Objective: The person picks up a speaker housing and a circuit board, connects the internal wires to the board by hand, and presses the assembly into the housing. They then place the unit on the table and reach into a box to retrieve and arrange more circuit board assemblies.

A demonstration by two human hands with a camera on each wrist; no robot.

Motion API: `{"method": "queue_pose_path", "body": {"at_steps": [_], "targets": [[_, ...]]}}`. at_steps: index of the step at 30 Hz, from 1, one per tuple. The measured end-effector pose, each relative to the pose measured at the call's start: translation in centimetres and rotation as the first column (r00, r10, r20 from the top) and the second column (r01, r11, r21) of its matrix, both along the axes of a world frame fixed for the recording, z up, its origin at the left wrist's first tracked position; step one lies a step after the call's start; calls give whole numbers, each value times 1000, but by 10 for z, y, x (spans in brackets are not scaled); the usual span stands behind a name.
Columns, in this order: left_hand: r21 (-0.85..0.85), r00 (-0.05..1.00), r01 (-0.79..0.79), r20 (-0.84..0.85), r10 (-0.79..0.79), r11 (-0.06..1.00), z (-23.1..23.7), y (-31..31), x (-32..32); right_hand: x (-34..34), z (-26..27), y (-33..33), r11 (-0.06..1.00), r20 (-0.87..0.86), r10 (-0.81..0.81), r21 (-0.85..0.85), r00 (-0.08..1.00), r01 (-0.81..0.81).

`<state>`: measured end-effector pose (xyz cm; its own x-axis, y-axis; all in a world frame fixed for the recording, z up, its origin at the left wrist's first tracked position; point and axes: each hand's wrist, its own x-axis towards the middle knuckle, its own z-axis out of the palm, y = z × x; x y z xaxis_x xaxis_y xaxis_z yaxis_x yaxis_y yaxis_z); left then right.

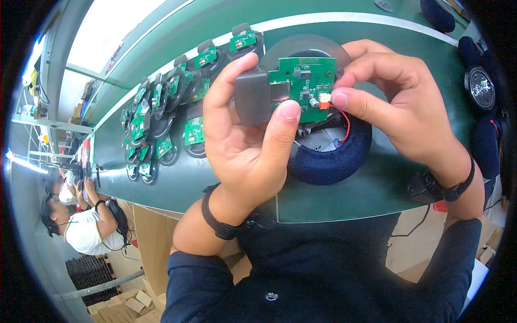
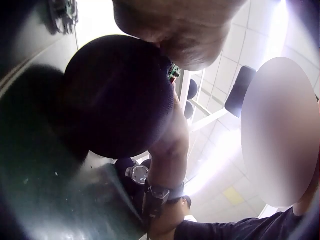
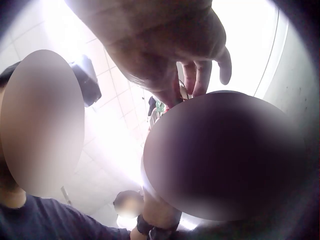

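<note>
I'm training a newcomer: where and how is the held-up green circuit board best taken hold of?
Probably by the smooth dark block at the left edge of the circuit board, coming from the left. The block's broad, plain face should suit a hold, while the board's face carries raised parts and, by its right edge, a red-and-white connector with a red wire.

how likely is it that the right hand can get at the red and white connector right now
Most likely yes: the right hand has its thumb tip at the red and white connector, nothing visible between, while the left hand holds the circuit board.
</note>
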<state>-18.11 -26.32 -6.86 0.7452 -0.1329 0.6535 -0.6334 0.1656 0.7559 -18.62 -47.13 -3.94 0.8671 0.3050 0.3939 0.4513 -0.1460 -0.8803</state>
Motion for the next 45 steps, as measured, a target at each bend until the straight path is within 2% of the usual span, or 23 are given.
{"method": "queue_pose_path", "body": {"at_steps": [1,5,7,13,16,17,19,21,22,24,25,29,31,32,33,36,38,41,43,44,45], "targets": [[-1,1000,0,0,0,1000,0,0,0,-1,0,0,999,24,-19,-43,1000,20],[34,1000,-26,-15,26,999,-1,3,-6,-2,1,0,1000,-14,-14,-22,1000,13],[62,997,-51,-49,54,997,-2,5,-9,-3,-1,1,999,-26,5,52,1000,-3],[170,996,-82,60,73,982,-2,8,-8,-6,0,-2,999,-170,4,39,985,3],[215,990,-134,79,120,967,-2,7,-10,-5,-1,-1,1000,-164,-2,6,987,3],[175,991,-127,60,119,976,-3,5,-10,-5,-3,-1,1000,-162,-7,13,987,10],[142,992,-123,49,117,982,-3,2,-8,-2,-10,0,1000,-19,20,15,1000,-20],[55,999,-52,15,52,997,-3,1,-4,-1,-17,2,998,11,16,53,1000,-16],[66,998,-57,23,55,996,-3,1,-4,1,-19,2,997,37,14,81,999,-17],[-18,996,-67,-56,66,998,-2,1,-2,0,-23,3,996,105,36,80,994,-45],[-22,999,-44,-31,44,999,-1,0,0,0,-25,3,996,163,56,66,985,-68],[-47,999,41,-29,-42,998,-6,7,3,1,-34,3,993,179,35,103,983,-55],[-63,999,49,-19,-50,997,-5,7,0,2,-31,0,998,323,58,17,945,-67],[-77,998,52,-29,-55,996,-5,7,-3,2,-31,0,998,324,53,26,945,-65],[2,999,35,6,-35,999,-5,12,-1,1,-31,0,998,366,38,23,930,-50],[-2,995,49,90,-49,999,-10,10,-1,0,-31,0,999,413,9,31,911,-24],[-4,998,30,61,-30,1000,-9,9,-5,1,-31,-1,1000,503,11,-14,864,-5],[-40,999,34,1,-34,999,-6,5,-9,1,-32,-3,999,501,34,-23,865,-26],[-8,988,111,110,-110,994,-8,8,-3,0,-33,-4,999,495,38,-19,868,-33],[-7,988,107,112,-106,994,-8,9,-1,0,-33,-4,999,489,43,-20,871,-38],[21,995,34,92,-36,999,-7,9,-1,-1,-33,-4,999,489,47,-20,871,-43]]}}
